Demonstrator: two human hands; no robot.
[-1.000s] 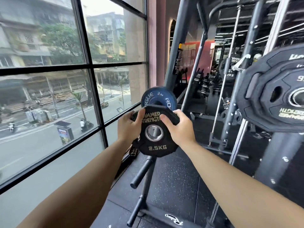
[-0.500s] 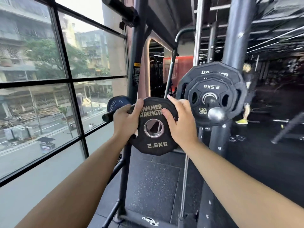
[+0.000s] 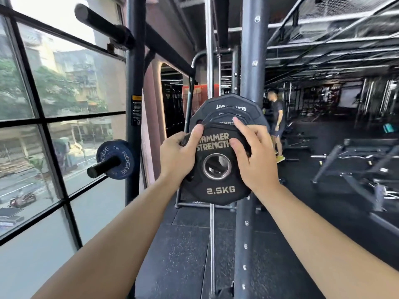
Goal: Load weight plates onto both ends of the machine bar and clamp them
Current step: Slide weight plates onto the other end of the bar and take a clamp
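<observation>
A black 2.5 kg Hammer Strength plate (image 3: 218,190) is held upright at chest height. My left hand (image 3: 177,157) grips its left edge and my right hand (image 3: 252,156) grips its upper right edge, index finger stretched up. Directly behind it sit larger black plates (image 3: 228,105) on the machine bar, overlapped by the held plate. The bar's end is hidden behind the held plate; through its steel-ringed centre hole I cannot make out the bar.
A blue Rogue plate (image 3: 117,157) sits on a storage peg at the left, beside the window. The machine's grey upright (image 3: 251,61) and chrome guide rod (image 3: 212,244) stand just behind. A person (image 3: 276,119) stands farther back; benches (image 3: 356,169) stand at right.
Both hands carried the 2.5 kg plate to the right, away from the storage pegs, until it came in front of the plates on the bar. The view turned with it.
</observation>
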